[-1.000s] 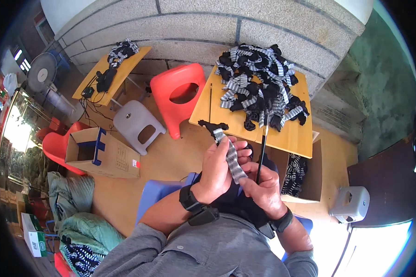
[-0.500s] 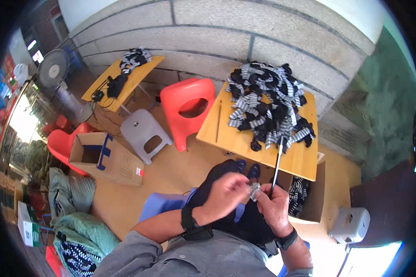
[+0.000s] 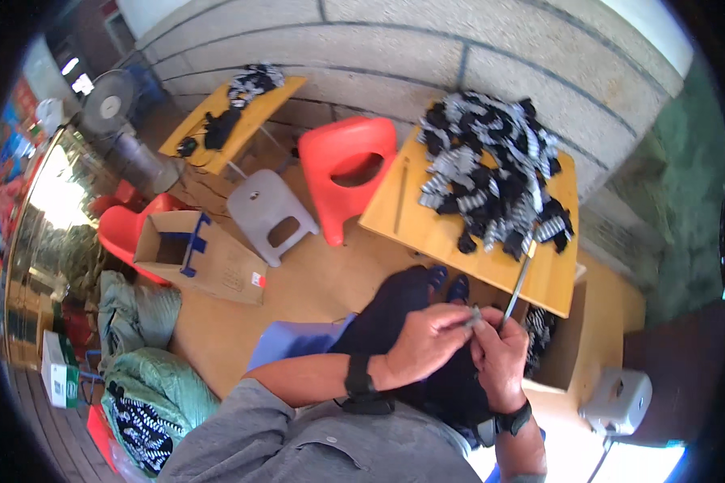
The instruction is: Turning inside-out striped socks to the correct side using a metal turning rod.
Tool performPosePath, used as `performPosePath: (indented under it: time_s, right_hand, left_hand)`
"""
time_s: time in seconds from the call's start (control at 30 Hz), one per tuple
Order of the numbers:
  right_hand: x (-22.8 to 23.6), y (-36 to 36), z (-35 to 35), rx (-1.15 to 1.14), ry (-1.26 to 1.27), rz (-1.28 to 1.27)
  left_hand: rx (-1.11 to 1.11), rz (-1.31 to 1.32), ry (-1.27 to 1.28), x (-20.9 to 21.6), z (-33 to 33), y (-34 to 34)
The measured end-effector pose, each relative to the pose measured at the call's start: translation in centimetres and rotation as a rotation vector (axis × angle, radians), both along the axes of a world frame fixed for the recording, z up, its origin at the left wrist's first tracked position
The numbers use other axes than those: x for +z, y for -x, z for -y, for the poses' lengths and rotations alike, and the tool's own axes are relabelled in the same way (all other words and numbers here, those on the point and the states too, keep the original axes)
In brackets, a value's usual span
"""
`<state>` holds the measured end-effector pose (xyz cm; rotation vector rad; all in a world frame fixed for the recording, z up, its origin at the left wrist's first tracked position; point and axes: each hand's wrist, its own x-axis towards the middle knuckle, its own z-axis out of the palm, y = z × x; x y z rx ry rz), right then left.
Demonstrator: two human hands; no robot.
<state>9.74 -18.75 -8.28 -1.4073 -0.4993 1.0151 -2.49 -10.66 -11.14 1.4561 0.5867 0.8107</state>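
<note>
My left hand (image 3: 428, 344) is closed, its fingertips pinching a small grey piece (image 3: 473, 317) that looks like fabric. Against it, my right hand (image 3: 503, 359) is closed too, thumb at the piece. A long thin metal rod (image 3: 519, 283) rises out of my right hand, and its far tip reaches over the near edge of the yellow table (image 3: 395, 213). Heaped on that table are black and grey-white striped fabric pieces (image 3: 491, 165). A thin brown stick (image 3: 401, 193) lies along the table's left side.
Under the table's right side stands an open cardboard box (image 3: 568, 354) of striped fabric. A red chair (image 3: 330, 153), grey stool (image 3: 254, 205) and another carton (image 3: 225, 266) stand to the left. A green sack (image 3: 169, 374) lies lower left; a white stool (image 3: 620, 402) is at right.
My left hand has moved right, and its fingertips now meet the small grey piece by my right hand. The whole view has shifted, moving the surroundings slightly right and up.
</note>
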Motion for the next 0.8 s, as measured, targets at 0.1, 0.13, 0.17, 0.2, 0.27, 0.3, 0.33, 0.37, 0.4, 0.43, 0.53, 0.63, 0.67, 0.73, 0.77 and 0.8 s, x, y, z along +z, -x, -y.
performPosePath:
  time_s: [0.1, 0.13, 0.17, 0.2, 0.27, 0.3, 0.33, 0.37, 0.4, 0.43, 0.53, 0.63, 0.67, 0.73, 0.77, 0.8]
  right_hand:
    - [0.0, -0.8, 0.4, 0.068, -0.036, 0.049]
    - [-0.1, -0.9, 0.4, 0.052, -0.041, 0.049]
    - [-0.1, -0.9, 0.5, 0.039, -0.047, 0.048]
    - [-0.2, -0.9, 0.4, 0.034, -0.078, 0.032]
    - [-0.3, -1.0, 0.7, 0.023, -0.075, 0.019]
    - [-0.3, -1.1, 0.8, 0.037, -0.08, 0.008]
    - [-0.4, -1.2, 0.9, 0.048, -0.087, 0.021]
    - [-0.6, -1.2, 0.9, 0.038, -0.086, 0.016]
    - [-0.8, -1.1, 0.9, 0.05, -0.101, 0.034]
    - [-1.0, -1.1, 0.9, 0.062, -0.117, 0.053]
    - [-1.0, -1.2, 1.0, 0.088, -0.114, 0.073]
    - [-1.1, -1.0, 0.8, 0.091, -0.09, 0.084]
    - [-1.1, -1.0, 0.8, 0.088, -0.089, 0.081]
    - [-1.1, -0.9, 0.7, 0.086, -0.08, 0.105]
    - [-1.1, -0.8, 0.7, 0.084, -0.079, 0.103]
    - [-1.0, -0.8, 0.7, 0.084, -0.071, 0.112]
  left_hand:
    - [-0.053, 0.003, 0.069, -0.3, -0.2, -0.1]
    - [-0.051, 0.014, 0.095, 0.2, -0.1, -0.1]
    - [-0.045, 0.024, 0.121, 0.8, 0.1, -0.2]
    - [-0.071, 0.017, 0.126, 0.8, -0.1, -0.2]
    - [-0.096, 0.006, 0.147, 0.6, 0.1, -0.3]
    - [-0.096, 0.0, 0.16, 0.6, 0.1, -0.3]
    - [-0.107, -0.02, 0.117, 0.8, 0.0, -0.3]
    - [-0.117, -0.026, 0.118, 0.6, -0.1, -0.2]
    - [-0.11, -0.011, 0.148, 0.5, 0.0, -0.2]
    - [-0.103, 0.005, 0.179, 0.4, 0.1, -0.1]
    - [-0.125, 0.006, 0.117, 0.4, 0.0, 0.0]
    - [-0.129, -0.037, 0.047, 0.3, -0.1, 0.4]
    - [-0.131, -0.04, 0.048, 0.3, -0.1, 0.4]
    - [-0.131, -0.027, 0.012, 0.4, -0.1, 0.4]
    - [-0.133, -0.029, 0.014, 0.2, -0.1, 0.4]
    - [-0.127, -0.032, 0.065, 0.0, -0.2, 0.5]
